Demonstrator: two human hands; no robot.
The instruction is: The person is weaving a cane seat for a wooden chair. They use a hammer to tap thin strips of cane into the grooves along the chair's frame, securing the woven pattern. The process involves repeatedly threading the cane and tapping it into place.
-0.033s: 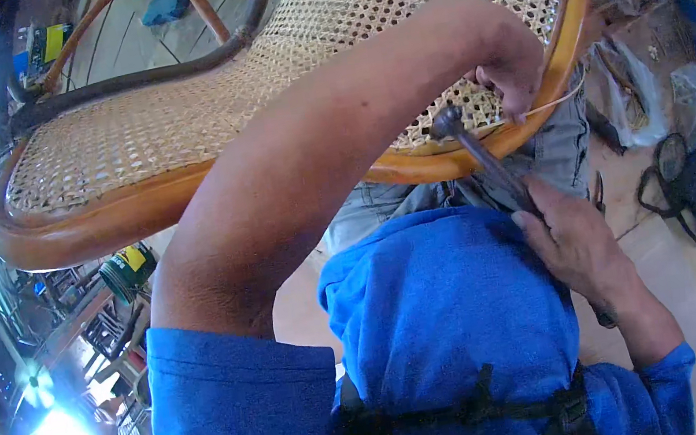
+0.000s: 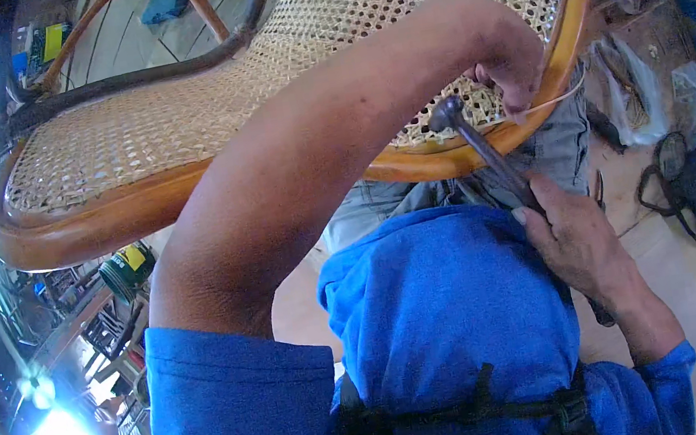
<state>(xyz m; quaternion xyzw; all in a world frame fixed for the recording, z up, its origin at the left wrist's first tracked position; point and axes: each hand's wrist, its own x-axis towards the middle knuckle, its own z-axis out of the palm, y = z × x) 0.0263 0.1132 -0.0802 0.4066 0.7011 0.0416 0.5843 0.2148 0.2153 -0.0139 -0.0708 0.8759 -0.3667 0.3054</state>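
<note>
A chair with a woven cane panel (image 2: 150, 138) and a brown wooden frame (image 2: 99, 219) lies across my lap. My left arm crosses over it, and my left hand (image 2: 515, 60) bends down at the right end. Its fingers are closed at a thin pale cane strip (image 2: 565, 98) along the frame's inner edge; the palm side is hidden. My right hand (image 2: 578, 243) is wrapped around the handle of a dark hammer (image 2: 491, 157). The hammer's head shows over the panel's edge, left of my left fingertips; whether it touches the cane cannot be told.
Clear plastic bags (image 2: 635, 92) and a black mesh item with a strap (image 2: 689, 178) lie on the floor at right. A dark green can (image 2: 126, 271) stands at left beyond the chair frame. A blue item (image 2: 164, 6) is at the back.
The hammer's head has shifted slightly away from me. My left hand stays at the same spot on the frame.
</note>
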